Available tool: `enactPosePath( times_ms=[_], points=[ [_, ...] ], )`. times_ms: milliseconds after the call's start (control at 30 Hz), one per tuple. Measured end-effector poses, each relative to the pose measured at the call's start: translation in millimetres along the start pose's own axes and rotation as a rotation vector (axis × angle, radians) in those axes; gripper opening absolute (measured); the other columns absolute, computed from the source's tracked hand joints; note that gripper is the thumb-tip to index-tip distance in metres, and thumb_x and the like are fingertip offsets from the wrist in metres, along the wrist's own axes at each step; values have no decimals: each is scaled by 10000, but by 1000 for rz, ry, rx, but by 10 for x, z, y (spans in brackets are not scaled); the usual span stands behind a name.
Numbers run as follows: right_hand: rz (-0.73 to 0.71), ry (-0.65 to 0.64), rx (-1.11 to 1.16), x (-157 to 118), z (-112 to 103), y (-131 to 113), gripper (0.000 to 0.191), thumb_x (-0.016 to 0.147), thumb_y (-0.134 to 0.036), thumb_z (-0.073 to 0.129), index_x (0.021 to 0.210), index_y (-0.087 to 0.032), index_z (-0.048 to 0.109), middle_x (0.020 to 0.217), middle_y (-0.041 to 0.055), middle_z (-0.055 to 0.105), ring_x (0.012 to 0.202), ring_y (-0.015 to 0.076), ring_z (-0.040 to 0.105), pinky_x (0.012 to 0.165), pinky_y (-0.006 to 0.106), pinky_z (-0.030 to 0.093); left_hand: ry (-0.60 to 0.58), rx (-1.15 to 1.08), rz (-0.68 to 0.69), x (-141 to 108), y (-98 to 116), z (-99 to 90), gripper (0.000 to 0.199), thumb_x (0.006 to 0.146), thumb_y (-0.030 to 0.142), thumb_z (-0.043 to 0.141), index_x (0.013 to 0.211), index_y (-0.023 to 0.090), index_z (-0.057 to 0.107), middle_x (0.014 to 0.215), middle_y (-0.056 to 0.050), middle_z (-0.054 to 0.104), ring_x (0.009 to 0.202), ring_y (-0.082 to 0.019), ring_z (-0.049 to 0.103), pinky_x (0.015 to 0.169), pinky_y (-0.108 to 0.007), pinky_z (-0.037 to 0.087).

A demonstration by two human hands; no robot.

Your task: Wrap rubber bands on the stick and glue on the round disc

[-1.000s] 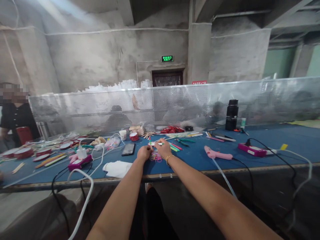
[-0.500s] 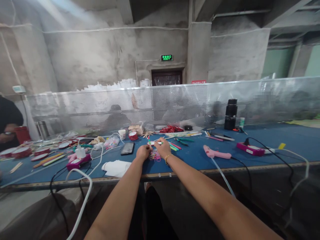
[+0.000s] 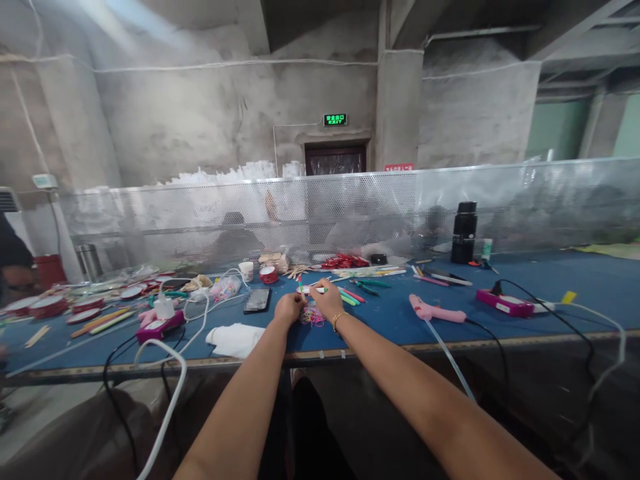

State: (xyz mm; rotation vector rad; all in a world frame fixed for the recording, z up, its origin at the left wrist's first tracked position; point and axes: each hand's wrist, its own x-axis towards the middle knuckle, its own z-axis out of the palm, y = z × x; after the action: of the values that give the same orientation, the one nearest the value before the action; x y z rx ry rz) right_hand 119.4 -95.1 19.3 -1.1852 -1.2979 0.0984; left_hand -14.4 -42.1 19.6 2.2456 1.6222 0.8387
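Right hand (image 3: 329, 298) partly covers the white marker (image 3: 306, 290) it grips.

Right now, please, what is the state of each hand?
Left hand: closed, holding a thin stick with coloured bands.
Right hand: closed, holding what looks like a white marker.

Worktable (image 3: 385, 327), from its near edge: at centre front, a heap of small bands (image 3: 314, 315) lies between the left hand (image 3: 289, 308) and the right hand (image 3: 328, 299). Left of these lie a phone (image 3: 257, 300) and, nearer the edge, a cloth (image 3: 237, 339). Right and behind: markers (image 3: 351, 297), with pliers (image 3: 365, 288) beyond. Farther right: a glue gun (image 3: 436, 311), then a power strip (image 3: 505, 303); behind both stands a flask (image 3: 464, 233), before a perforated screen (image 3: 360, 207) spanning the rear.
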Motion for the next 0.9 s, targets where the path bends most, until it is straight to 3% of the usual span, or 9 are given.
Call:
enactPosePath(
  times_ms=[900],
  points=[
    [35,25,-48,10,-7,37,164,734,-337,528,625,-222,570,649,-15,616,639,156,548,633,246,394,-9,3,-2,-9,7,-3,195,779,346,624,847,210,746,768,-27,706,699,-141,582,609,-227,356]
  ],
)
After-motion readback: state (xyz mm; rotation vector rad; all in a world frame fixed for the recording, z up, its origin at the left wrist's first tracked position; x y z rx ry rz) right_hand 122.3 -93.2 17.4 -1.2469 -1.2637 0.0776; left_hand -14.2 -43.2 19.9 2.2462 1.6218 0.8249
